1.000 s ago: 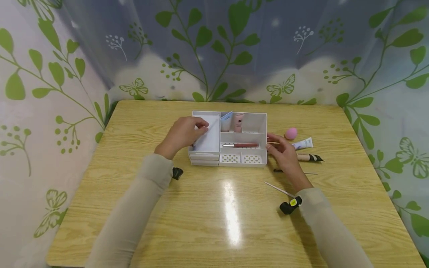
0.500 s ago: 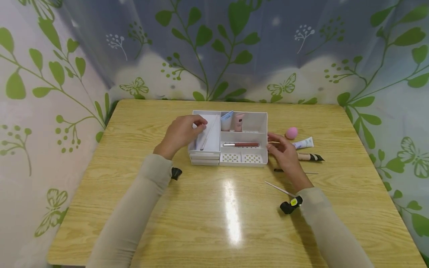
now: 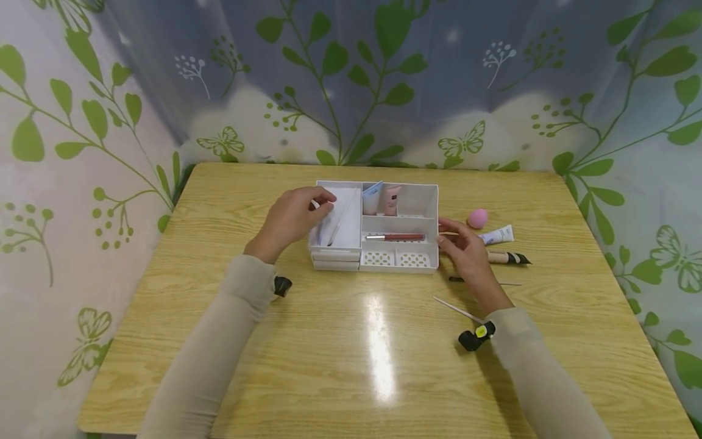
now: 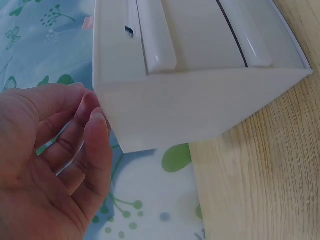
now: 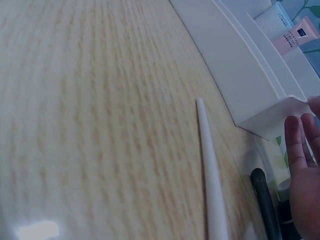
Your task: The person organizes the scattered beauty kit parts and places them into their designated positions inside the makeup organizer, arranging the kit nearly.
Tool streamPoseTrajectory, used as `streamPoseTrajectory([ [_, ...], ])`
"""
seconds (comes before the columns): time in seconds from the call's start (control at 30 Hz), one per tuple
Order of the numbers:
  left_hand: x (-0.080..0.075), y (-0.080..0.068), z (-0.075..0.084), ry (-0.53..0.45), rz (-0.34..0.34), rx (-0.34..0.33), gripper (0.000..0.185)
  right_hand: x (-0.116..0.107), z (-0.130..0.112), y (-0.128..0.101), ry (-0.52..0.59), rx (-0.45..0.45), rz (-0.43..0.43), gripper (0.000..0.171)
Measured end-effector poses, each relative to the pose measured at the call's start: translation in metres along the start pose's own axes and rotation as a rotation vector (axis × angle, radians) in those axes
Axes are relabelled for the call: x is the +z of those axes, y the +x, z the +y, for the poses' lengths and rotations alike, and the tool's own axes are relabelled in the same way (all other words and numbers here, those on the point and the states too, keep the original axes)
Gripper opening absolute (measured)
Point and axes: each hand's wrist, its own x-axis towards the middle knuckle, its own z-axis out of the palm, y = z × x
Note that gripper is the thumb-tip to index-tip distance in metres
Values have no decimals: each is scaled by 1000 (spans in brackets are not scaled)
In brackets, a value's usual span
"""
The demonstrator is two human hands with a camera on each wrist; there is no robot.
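Note:
A white makeup organizer (image 3: 399,268) stands on the table with several compartments. Beside its left wall, my left hand (image 3: 293,213) hovers with loosely bent fingers around the rim; the left wrist view shows nothing between them. A thin white brush (image 3: 342,221) lies slanted in the long left tray. My right hand (image 3: 463,249) rests its fingers against the organizer's right wall, near the front corner in the right wrist view. Blue-white (image 3: 371,201) and pink (image 3: 391,201) squeeze tubes lean in the back compartment. A slender reddish-brown and silver stick (image 3: 403,237) lies across the middle one.
Right of the organizer lie a pink makeup sponge (image 3: 478,218), a white tube (image 3: 498,234) and a beige tube with a black end (image 3: 507,258). A dark-tipped thin brush (image 3: 456,279) and a white stick (image 3: 454,308) lie nearer the right wrist.
The thin brush, at my left fingers a second ago, has been let go and lies in the left tray. My left hand has drawn slightly left; my right hand stays put.

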Motion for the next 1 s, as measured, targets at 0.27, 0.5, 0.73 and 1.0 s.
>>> streamPoseTrajectory([
  [0.27, -7, -5, -7, -10, 2, 6, 27, 0, -1, 0, 0, -1, 1, 48],
  [0.5, -11, -14, -13, -16, -3, 19, 28, 0, 0, -1, 11, -1, -1, 48],
  [0.73, -17, -25, -25, -45, 8, 52, 27, -1, -1, 0, 12, -5, 4, 47],
  [1.0, -24, -42, -46, -99, -28, 61, 28, -1, 0, 1, -11, -1, 0, 49],
])
